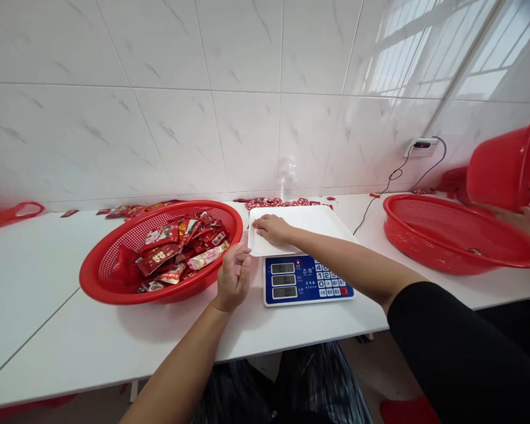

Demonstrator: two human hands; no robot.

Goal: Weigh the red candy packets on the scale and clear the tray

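A blue and white digital scale point(309, 281) stands on the table with a white tray point(322, 222) on top. My right hand point(271, 229) reaches across to the tray's left side, its fingers bent down at the surface; what they hold, if anything, is hidden. Just off the tray's left edge is my left hand point(234, 277), palm turned up and inward, fingers loosely curled and apart, nothing visible in it. Left of that hand sits a red perforated basket point(101, 259) with red-wrapped packets point(161, 259) inside.
Another red basket point(424, 247) is at the right, where a person's hand point(521, 221) is beside a tilted red tub point(497, 168). Red packets point(278, 203) lie along the wall behind the scale, near a clear bottle point(288, 182). A black cable point(375, 197) runs down from the wall socket.
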